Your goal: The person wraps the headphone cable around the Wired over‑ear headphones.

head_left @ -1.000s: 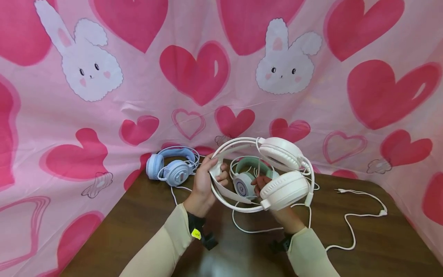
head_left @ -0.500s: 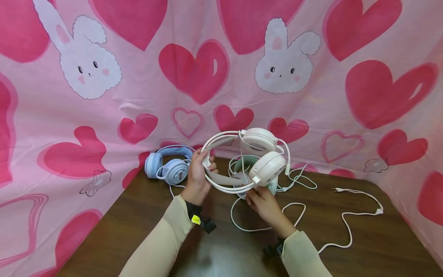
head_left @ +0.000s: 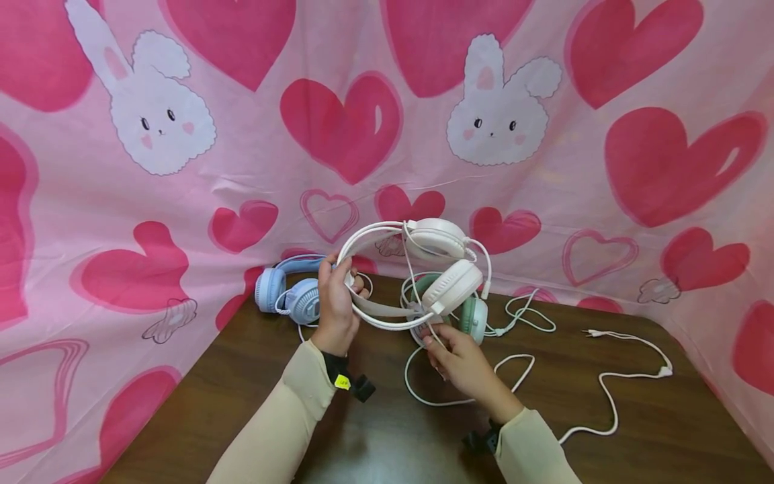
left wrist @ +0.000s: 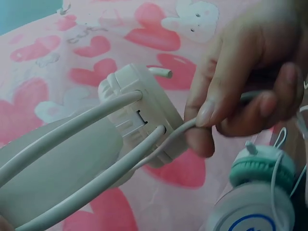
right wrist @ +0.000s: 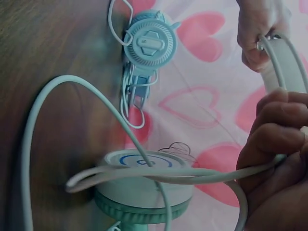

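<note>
My left hand (head_left: 338,306) grips the headband of the white headphones (head_left: 453,286), holding them sideways above the table with both ear cups toward the right. Just below the nearer cup, my right hand (head_left: 462,359) pinches their white cable (left wrist: 180,129) between thumb and fingers. In the right wrist view a doubled length of cable (right wrist: 192,175) runs out from the curled fingers. A short white microphone boom (head_left: 486,272) hangs off the far cup. Behind them stand green-and-white headphones (head_left: 474,319), partly hidden.
Blue headphones (head_left: 302,300) stand at the back left, partly behind my left hand. A white cable with a plug (head_left: 611,396) winds over the right of the brown table (head_left: 387,450). A pink heart-patterned cloth (head_left: 423,175) hangs behind.
The white headphones have moved left and slightly up with my left hand. My right hand has come from behind the ear cup to below it, holding the cable.
</note>
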### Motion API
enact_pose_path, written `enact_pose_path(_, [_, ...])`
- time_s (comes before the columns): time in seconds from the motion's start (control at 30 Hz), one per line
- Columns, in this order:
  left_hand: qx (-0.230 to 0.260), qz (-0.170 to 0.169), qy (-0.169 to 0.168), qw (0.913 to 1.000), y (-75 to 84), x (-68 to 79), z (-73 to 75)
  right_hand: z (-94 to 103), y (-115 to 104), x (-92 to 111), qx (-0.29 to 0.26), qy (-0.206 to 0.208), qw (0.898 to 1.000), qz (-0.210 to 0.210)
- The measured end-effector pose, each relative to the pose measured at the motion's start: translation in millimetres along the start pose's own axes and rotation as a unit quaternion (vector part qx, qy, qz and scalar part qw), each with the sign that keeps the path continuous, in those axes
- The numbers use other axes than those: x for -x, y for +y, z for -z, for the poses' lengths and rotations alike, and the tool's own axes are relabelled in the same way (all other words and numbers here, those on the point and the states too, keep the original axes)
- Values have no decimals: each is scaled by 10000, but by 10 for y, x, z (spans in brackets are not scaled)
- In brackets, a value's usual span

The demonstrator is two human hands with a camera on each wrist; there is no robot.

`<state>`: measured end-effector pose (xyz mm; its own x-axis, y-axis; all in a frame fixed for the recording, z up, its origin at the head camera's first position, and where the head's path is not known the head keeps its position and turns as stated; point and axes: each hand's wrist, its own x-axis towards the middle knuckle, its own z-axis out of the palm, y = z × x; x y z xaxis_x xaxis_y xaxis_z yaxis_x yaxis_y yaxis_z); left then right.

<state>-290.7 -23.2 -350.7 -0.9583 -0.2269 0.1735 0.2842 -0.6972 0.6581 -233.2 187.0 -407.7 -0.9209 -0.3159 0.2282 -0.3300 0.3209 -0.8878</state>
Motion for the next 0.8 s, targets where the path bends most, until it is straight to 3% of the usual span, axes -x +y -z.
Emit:
enact_pose_path(0.23, [-347,-478,48,9982,62,22,-22,38,-90,49,362,-388,9985,-111])
enact_pose_path(0.4, [-324,-796,85,9963,135,27,-29,95,-145,72,942,-572,9939,-13])
enact_pose_path(0.53, [-323,-1190,99,9923,191,11,-22,133,-180,92,1071,-768,9912,76])
enact_pose_path(0.8, [-540,-1578,57,9860,239,-7,-9,190,-292,145,1782,-751,9804,372])
